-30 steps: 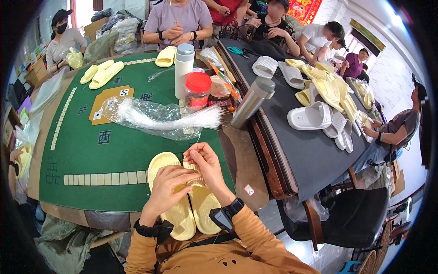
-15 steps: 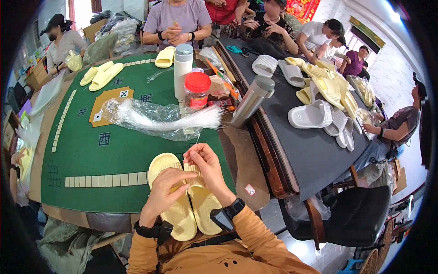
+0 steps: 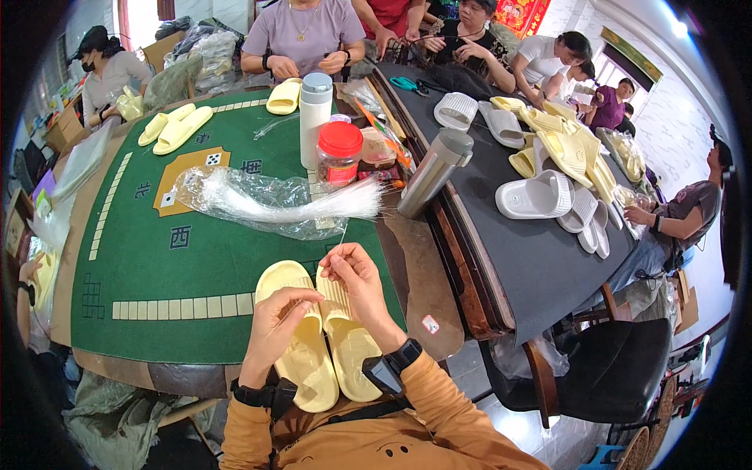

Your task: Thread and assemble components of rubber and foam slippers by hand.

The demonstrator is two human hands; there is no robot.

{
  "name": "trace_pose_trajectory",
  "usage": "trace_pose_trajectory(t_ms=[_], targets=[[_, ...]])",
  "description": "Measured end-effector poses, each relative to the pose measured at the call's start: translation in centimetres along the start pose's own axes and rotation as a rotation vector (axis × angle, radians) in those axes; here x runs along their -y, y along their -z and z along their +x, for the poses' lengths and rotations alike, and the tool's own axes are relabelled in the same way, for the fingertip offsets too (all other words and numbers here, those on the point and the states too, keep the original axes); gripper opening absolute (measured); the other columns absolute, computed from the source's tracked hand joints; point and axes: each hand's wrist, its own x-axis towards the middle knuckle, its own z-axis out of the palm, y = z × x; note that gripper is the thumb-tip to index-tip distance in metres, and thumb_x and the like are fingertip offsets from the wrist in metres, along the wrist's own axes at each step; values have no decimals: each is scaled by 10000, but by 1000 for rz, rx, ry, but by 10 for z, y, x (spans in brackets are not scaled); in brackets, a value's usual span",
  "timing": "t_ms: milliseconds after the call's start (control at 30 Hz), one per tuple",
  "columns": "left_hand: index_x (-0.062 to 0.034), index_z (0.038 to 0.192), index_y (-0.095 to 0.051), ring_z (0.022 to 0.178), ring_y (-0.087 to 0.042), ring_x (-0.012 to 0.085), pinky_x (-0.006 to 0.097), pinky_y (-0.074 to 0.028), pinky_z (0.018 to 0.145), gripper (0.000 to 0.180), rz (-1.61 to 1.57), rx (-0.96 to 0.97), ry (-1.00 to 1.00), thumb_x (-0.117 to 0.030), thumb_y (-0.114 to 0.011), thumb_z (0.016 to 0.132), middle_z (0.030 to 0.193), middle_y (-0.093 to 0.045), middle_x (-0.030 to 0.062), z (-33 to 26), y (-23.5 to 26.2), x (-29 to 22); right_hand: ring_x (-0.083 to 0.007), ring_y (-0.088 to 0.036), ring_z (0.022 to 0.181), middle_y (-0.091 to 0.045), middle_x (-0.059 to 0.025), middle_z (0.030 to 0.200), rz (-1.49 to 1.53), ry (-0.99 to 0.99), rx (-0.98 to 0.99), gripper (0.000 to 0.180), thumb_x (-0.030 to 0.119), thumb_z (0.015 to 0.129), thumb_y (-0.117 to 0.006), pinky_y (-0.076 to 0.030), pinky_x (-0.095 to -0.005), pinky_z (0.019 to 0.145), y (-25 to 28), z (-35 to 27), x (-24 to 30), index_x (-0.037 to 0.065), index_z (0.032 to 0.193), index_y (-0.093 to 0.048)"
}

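Two pale yellow slippers [image 3: 325,345] lie side by side, soles up, at the near edge of the green mat-topped table [image 3: 157,258], touching each other, toes pointing away from me. Ribbed tread shows on the right one; both are clean and the same soft yellow.

Left hand [image 3: 276,319] rests on the left slipper, fingers curled and pinched together on something thin; too small to tell what. Right hand [image 3: 356,278] is raised just above the toe of the right slipper, thumb and forefinger closed on a fine pale strand [image 3: 342,235] that runs up toward the far side.

Packages: clear plastic bag [image 3: 258,200] lies mid-table, crumpled, holding a bundle of white filaments. Just beyond it, a clear jar with a red lid [image 3: 340,150] and a tall white bottle with a grey cap [image 3: 315,117] stand upright. Steel flask [image 3: 435,172] leans at the right edge of the table.

Signs: yellow square panel [image 3: 188,176] printed in the mat's centre, white characters around it. Red hanging with gold marks [image 3: 521,12] on the far wall.

Dark table [image 3: 501,251] to the right carries white and yellow slippers.
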Motion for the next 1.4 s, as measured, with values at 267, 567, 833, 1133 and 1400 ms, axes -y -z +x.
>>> trace_pose_trajectory(t_ms=[267,567,833,1133,1400], targets=[[27,1117,-662,957,-645,140,275,-502,874,213,-96,-17,-9,9,-500,979,1060,-702,88,-1,1,-3,-70,-568,780,-640,-28,941,37,4,-29,66,119,1024,-542,-450,-216,714,-2,-1,1,61,1046,-562],[32,1100,-665,975,-636,144,282,-488,893,209,-133,-155,-114,-59,-508,998,1054,-697,85,1,8,7,-54,-532,746,-636,-21,925,24,-23,-33,65,116,1026,-535,-422,-198,677,-4,-2,2,63,1050,-564],[19,1123,-649,934,-633,156,302,-486,900,220,-208,-258,-102,-106,-501,1020,983,-684,82,0,9,13,-50,-513,728,-631,-15,921,37,-24,-18,71,127,1029,-536,-411,-193,669,-1,-1,-1,64,1048,-564],[-64,1389,-357,836,-602,131,279,-494,812,453,-448,-355,-35,-17,-550,983,856,-645,78,2,0,9,-43,-508,728,-627,-6,905,12,-33,2,69,135,1029,-538,-411,-187,665,0,-2,3,70,1035,-561],[-38,1164,-506,809,-554,107,251,-464,774,165,-271,-305,-166,-23,-515,1000,881,-617,50,3,6,20,-35,-491,713,-619,6,896,-22,-45,14,74,142,1030,-536,-409,-179,665,-3,0,1,72,1025,-559]])
